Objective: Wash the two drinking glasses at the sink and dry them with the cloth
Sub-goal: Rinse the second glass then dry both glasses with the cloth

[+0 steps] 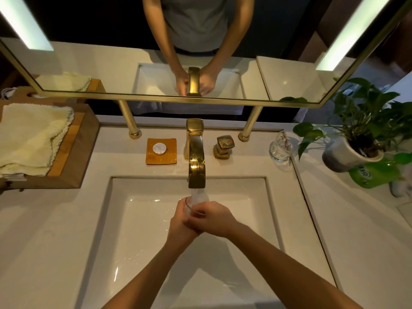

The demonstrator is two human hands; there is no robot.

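Note:
A clear drinking glass (188, 205) is held over the white sink basin (142, 237), right under the water running from the gold faucet (196, 161). My left hand (180, 221) wraps its left side and my right hand (209, 217) covers its right side and rim, so most of the glass is hidden. A second clear glass (281, 148) stands on the counter at the right of the sink, beside the plant. The pale yellow cloth (31, 137) lies folded on a wooden tray at the far left.
A gold tap handle (224, 145) sits right of the faucet and a small amber soap dish (161, 151) left of it. A potted plant (356, 150) and a green packet (374, 175) crowd the right counter. The mirror (200, 52) stands on two gold posts behind.

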